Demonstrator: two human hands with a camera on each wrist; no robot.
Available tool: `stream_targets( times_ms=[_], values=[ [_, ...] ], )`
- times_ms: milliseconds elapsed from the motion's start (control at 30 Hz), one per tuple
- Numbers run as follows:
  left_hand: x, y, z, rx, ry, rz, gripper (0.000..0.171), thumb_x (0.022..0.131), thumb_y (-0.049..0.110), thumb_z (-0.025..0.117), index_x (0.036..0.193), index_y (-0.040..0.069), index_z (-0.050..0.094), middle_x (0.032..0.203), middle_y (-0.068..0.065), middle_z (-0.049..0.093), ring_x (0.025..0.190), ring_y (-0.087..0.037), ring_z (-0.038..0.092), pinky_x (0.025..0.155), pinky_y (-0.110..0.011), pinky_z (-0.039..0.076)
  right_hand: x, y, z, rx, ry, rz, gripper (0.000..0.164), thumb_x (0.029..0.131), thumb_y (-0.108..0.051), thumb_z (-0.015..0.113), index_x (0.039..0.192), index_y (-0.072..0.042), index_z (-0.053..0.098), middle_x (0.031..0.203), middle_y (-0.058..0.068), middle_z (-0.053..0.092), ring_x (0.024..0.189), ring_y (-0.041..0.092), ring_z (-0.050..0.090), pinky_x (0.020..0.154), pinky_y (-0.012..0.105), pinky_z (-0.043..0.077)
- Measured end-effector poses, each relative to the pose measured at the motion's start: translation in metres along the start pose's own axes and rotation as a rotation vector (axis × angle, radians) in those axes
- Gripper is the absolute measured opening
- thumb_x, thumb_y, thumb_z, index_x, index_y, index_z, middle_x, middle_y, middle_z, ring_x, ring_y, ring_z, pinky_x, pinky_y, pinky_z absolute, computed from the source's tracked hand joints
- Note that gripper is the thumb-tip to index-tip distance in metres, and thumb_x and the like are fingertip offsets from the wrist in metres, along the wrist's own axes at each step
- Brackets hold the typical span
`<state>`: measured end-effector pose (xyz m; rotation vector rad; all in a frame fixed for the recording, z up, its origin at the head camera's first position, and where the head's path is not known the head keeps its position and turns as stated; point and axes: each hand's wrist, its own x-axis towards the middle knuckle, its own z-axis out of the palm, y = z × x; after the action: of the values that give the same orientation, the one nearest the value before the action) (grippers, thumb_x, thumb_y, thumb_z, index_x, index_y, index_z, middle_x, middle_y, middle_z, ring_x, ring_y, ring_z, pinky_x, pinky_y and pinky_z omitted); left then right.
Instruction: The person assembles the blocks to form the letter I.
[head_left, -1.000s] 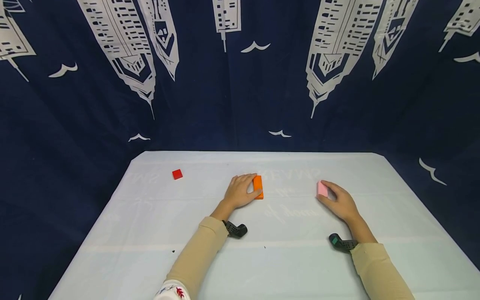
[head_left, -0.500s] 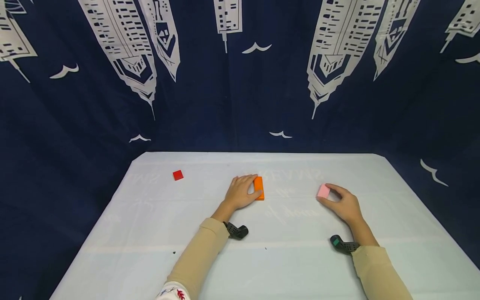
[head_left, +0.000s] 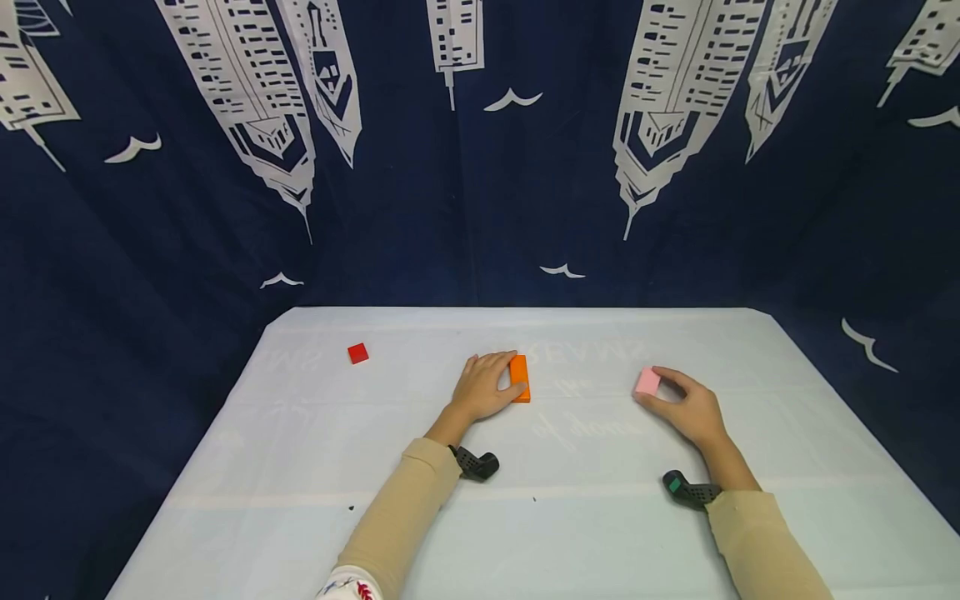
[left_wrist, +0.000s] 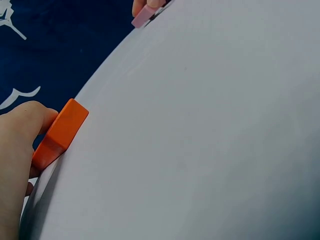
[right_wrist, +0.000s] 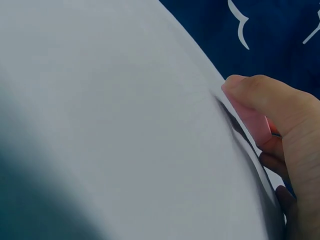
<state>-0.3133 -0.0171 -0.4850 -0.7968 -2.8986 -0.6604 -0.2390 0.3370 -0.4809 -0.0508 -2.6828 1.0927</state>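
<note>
An orange block (head_left: 520, 379) stands near the middle of the white table, and my left hand (head_left: 482, 388) pinches its ends between thumb and fingers. In the left wrist view the same orange block (left_wrist: 62, 131) is next to the thumb. To the right, my right hand (head_left: 684, 408) pinches a pink block (head_left: 647, 382). The right wrist view shows the pink block (right_wrist: 252, 120) tilted between thumb and fingers, with a dark shadow beneath it. Part of each block is hidden by the fingers.
A small red block (head_left: 357, 353) lies at the table's back left. The white-covered table (head_left: 585, 533) ends at a dark blue curtain (head_left: 465, 200) with white building prints. Each wrist wears a black camera mount (head_left: 477, 465). A tiny dark speck lies left of the left sleeve.
The pink block has tilted in my right hand, which moved slightly. My left hand keeps its hold on the orange block. The whole view has shifted slightly.
</note>
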Motion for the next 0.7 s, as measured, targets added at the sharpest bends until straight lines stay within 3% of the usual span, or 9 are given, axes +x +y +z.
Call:
stream_targets(
  times_ms=[700],
  values=[
    [-0.001,0.0,-0.001,-0.004,-0.003,-0.005,0.067,0.095,0.053,0.051,0.151,0.019,0.038,0.15,-0.002,0.043,0.139,-0.023,0.035,0.117,-0.046,0.016,0.001,-0.031,0.017,0.075,-0.079,-0.024,0.071,0.078,-0.041,0.081,0.134,-0.005,0.058,0.142,0.027,0.046,0.133,0.048,0.037,0.105,0.062,0.031]
  ],
)
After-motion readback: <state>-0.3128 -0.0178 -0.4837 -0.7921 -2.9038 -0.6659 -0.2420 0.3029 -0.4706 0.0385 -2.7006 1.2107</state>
